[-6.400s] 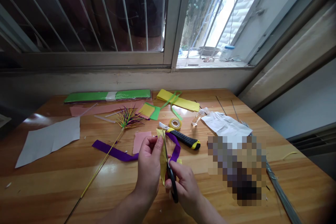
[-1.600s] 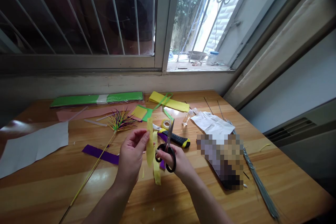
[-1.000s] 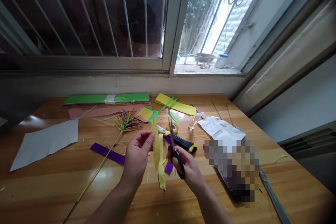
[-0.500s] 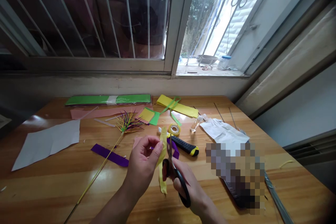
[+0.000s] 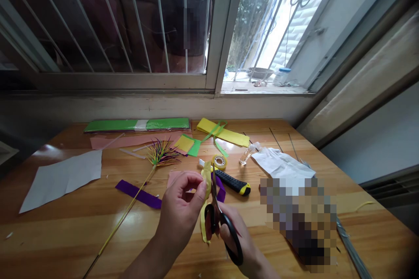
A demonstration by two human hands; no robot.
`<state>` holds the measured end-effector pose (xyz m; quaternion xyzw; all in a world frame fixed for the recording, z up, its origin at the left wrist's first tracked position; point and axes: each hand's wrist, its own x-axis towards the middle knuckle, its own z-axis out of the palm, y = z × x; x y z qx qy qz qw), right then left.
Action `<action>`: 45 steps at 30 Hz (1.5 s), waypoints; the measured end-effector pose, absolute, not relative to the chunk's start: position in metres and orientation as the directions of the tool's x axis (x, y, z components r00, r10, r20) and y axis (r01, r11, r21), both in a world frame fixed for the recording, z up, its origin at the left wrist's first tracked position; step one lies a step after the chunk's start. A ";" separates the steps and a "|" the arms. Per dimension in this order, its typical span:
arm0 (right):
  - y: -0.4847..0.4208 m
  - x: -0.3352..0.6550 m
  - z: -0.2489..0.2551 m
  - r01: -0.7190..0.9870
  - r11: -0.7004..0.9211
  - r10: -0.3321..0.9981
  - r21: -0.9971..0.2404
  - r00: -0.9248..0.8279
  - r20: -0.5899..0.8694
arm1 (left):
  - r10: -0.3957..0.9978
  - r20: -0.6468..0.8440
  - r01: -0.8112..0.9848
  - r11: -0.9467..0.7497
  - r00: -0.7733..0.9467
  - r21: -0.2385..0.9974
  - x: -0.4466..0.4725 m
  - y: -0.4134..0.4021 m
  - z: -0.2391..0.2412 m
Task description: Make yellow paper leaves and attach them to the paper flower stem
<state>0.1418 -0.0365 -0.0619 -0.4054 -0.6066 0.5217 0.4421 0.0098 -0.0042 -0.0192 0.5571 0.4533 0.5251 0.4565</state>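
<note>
Between thumb and fingers, my left hand [image 5: 183, 200] pinches a narrow yellow crepe paper strip [image 5: 207, 174], whose lower end hangs toward the table. My right hand [image 5: 237, 231] grips black-handled scissors [image 5: 214, 189], fingers through the loops. The blades point up and away, close beside the strip's right edge; whether they touch it I cannot tell. Left of my hands lies a paper flower head [image 5: 162, 153] of thin purple, yellow and green strands on a long yellow-wrapped stem [image 5: 126, 209]. The stem crosses a purple paper strip [image 5: 139, 194].
Behind my hands lie a utility knife [image 5: 232, 182], a tape roll [image 5: 219, 162] and a small clear bottle [image 5: 247, 154]. Farther back are a green paper pack [image 5: 166, 123] and folded yellow paper [image 5: 229, 134]. White paper [image 5: 65, 178] lies left, white cloth-like material [image 5: 281, 161] right, beside a blurred-out patch.
The scissors have turned slightly more upright beside the yellow strip, and their handles have shifted a little. My left hand keeps its pinch. The whole view has shifted slightly.
</note>
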 end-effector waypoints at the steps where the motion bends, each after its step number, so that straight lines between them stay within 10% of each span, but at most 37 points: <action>1: -0.037 0.142 -0.062 0.033 0.119 0.955 -0.992 -0.275 0.106 | 0.983 0.178 0.031 -0.179 0.035 0.983 0.010 -0.004 -0.019; 45: -0.037 0.134 -0.062 -0.021 0.010 0.984 -1.000 -0.179 0.014 | 0.990 0.139 0.053 -0.139 0.004 0.989 0.009 -0.004 -0.018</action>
